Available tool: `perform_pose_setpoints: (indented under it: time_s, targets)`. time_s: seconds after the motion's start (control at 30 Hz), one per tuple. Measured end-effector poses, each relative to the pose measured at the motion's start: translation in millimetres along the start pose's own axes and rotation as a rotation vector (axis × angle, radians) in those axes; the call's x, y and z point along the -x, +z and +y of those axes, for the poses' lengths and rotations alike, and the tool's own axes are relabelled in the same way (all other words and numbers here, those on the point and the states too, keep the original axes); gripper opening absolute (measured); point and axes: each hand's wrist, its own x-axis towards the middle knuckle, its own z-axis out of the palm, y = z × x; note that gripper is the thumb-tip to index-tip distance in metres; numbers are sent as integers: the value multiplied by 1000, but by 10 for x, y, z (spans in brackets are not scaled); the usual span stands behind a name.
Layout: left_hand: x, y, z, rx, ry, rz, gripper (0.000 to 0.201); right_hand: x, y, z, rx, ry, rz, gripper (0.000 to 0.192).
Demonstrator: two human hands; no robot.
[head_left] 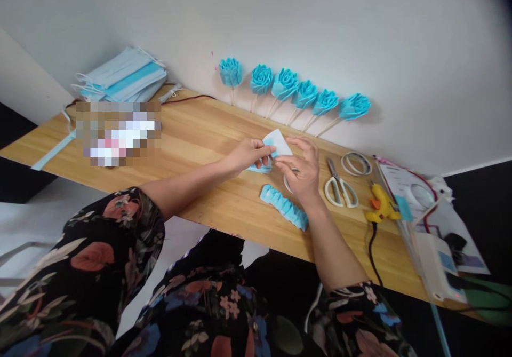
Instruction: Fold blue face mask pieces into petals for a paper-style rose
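My left hand (250,154) and my right hand (303,169) meet over the middle of a wooden table (192,133), both pinching a small pale blue-and-white piece of mask fabric (277,142) held just above the top. More blue fabric (260,168) trails under my left hand. A pleated blue strip (285,206) lies on the table just in front of my right wrist. A white ring (288,184) is partly hidden beneath my right hand.
Several blue fabric roses on sticks (292,90) lean on the wall. Scissors (340,186), a wire loop (356,163) and a yellow glue gun (382,205) lie to the right. A stack of face masks (122,77) sits far left, papers and devices (436,239) far right.
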Motion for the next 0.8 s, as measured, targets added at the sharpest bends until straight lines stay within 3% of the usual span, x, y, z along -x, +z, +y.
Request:
perform_pose_setpoints:
  time_s: [0.37, 0.57, 0.8]
  targets:
    - [12, 21, 41, -18, -3, 28, 38, 7, 17, -10, 4, -27, 72, 5]
    - [-3, 13, -13, 12, 25, 35, 36, 18, 15, -37, -21, 68, 56, 9]
    - [-51, -27, -108, -9, 48, 31, 30, 52, 38, -35, -48, 81, 119, 7]
